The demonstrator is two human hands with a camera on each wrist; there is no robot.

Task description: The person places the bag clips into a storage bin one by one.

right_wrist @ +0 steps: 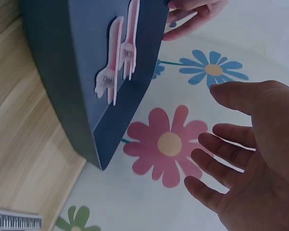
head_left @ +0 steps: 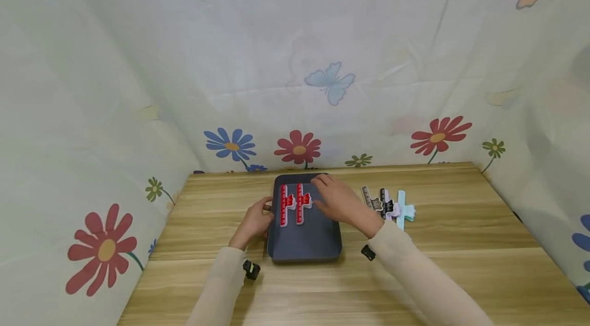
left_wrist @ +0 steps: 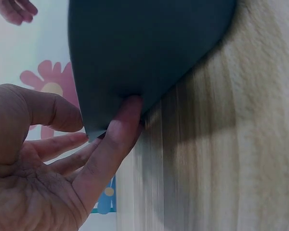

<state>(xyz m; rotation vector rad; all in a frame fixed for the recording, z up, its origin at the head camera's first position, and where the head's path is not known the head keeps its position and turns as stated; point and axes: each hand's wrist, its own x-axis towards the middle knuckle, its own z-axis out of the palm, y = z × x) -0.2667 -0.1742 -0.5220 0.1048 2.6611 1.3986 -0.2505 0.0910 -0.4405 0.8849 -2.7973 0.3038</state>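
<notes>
A dark grey tray (head_left: 304,246) lies on the wooden table with two red clips in it, a left one (head_left: 284,208) and a right one (head_left: 301,205). My left hand (head_left: 254,221) grips the tray's left side. In the left wrist view, its thumb meets the rim and a finger (left_wrist: 127,118) presses the outer wall. Over the tray's right rim hovers my right hand (head_left: 338,200), fingers spread and holding nothing. The right wrist view shows that hand (right_wrist: 250,149) apart from the tray and both clips, which appear pinkish there.
Right of the tray lie several more clips: a brownish one (head_left: 371,199), a black one (head_left: 383,203), a lavender one and a pale turquoise one (head_left: 402,208). Flower-printed curtains (head_left: 258,85) enclose the table (head_left: 461,213) at the back and sides.
</notes>
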